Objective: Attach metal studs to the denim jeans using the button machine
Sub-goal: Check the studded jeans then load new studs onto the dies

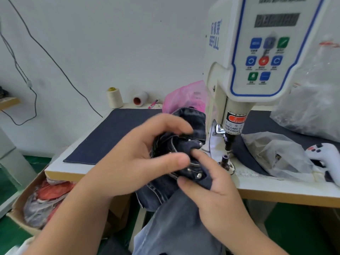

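**A:** Which step would you say is in hand?

**B:** Repositioning, I'd judge. The denim jeans [185, 144] are bunched up in front of the button machine [257, 57], just left of its punch [229, 142] and not under it. Several metal studs [198, 175] already sit along the seam, so some are set and another spot is being found.

**A:** Where are the jeans exactly?

**B:** The gathered part is held above the front edge of the tabletop [276, 188]; the rest hangs down off the edge toward the person.

**A:** And the hands?

**B:** The left hand [132, 162] comes in from the lower left, palm turned right, fingers curled round the bundle with the thumb low across its front. It's blurred, so the grip's firmness is hard to read. The right hand [217, 188] pinches the fold from below: thumb pressed on the cloth near a stud, index finger stretched up onto the denim.

**A:** What does the next move call for?

**B:** Probably sliding the chosen spot to the right, flat over the lower die [224, 160], with one layer only between die and punch. The fingers should stay clear of the punch; the warning label [234, 124] on the machine says as much.
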`<act>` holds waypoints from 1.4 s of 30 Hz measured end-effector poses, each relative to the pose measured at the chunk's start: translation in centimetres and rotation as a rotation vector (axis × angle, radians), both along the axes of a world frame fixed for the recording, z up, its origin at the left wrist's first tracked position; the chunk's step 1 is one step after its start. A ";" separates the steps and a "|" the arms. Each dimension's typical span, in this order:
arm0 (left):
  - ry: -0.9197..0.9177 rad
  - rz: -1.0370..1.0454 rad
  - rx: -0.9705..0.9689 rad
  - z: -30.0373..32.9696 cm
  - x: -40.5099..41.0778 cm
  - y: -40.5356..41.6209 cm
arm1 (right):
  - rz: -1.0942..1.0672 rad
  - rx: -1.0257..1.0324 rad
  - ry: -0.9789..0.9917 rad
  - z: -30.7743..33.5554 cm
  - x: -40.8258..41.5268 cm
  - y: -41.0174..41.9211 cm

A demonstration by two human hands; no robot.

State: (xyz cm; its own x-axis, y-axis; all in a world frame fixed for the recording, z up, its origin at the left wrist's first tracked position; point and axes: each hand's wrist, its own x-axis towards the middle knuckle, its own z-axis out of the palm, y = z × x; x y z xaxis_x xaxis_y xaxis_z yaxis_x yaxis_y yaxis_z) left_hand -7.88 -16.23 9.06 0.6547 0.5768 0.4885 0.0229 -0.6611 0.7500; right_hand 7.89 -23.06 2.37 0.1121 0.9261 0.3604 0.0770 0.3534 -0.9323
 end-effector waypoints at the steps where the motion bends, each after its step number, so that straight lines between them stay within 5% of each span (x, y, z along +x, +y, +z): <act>1: -0.090 0.032 -0.051 -0.2 -0.3 0.1 | 0.003 0.011 0.062 0.1 0.3 0.1; 7: -0.101 0.655 0.109 -4.3 -1.3 -0.8 | 0.108 0.157 0.250 2.6 2.0 1.7; 12: 0.070 0.562 -0.087 -7.3 -0.8 -1.3 | 0.152 0.158 0.351 4.1 1.7 3.6; 17: -0.106 0.188 -0.360 -8.0 0.1 -0.7 | 0.186 0.061 0.446 4.3 1.2 4.8; 23: -0.420 0.319 -0.255 -4.1 0.0 1.4 | 0.162 0.020 0.200 5.9 0.4 6.4; 30: -0.683 0.495 -0.180 1.4 -0.6 6.1 | -0.059 -0.099 -0.384 2.8 -2.1 3.1; 36: -0.846 0.620 -0.164 5.3 -0.4 9.9 | 0.168 -0.422 -0.275 -1.2 -4.3 3.6; 42: -0.695 0.792 -0.205 5.5 0.8 13.8 | 0.088 -0.222 -0.141 -2.8 -5.0 8.4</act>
